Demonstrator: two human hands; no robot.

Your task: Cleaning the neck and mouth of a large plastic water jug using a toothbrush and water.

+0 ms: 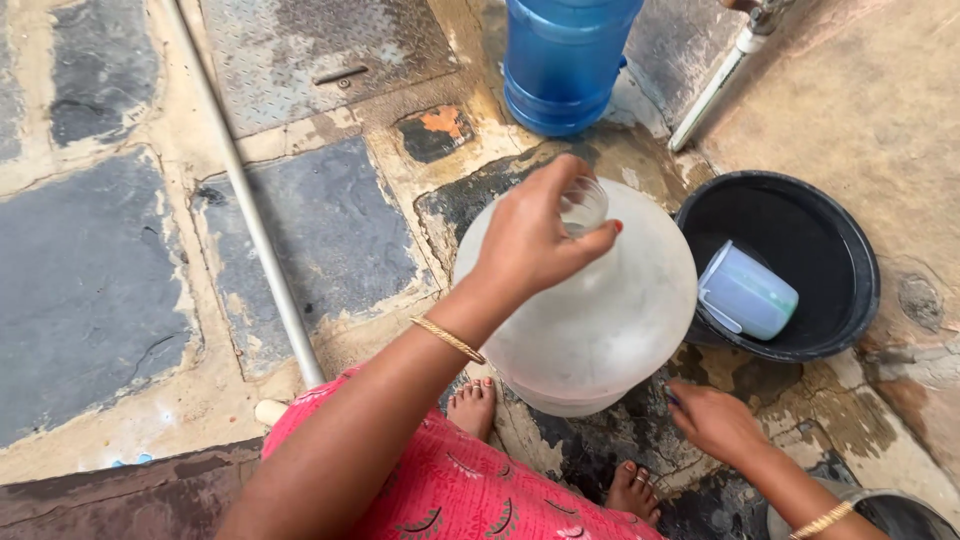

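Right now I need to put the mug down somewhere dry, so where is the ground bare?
Bare: grey slabs between white pipe and clear jug; more beyond it. Crowded: jug, left hand at its neck, right hand low, black basin, blue jug.

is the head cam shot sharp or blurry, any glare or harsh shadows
Head view: even, soft daylight, no hard shadows; the frosted white plastic water jug and the left hand gripping its neck look sharp; the right hand low beside the jug is slightly soft; mild sheen on the pale blue plastic mug in the black round basin.
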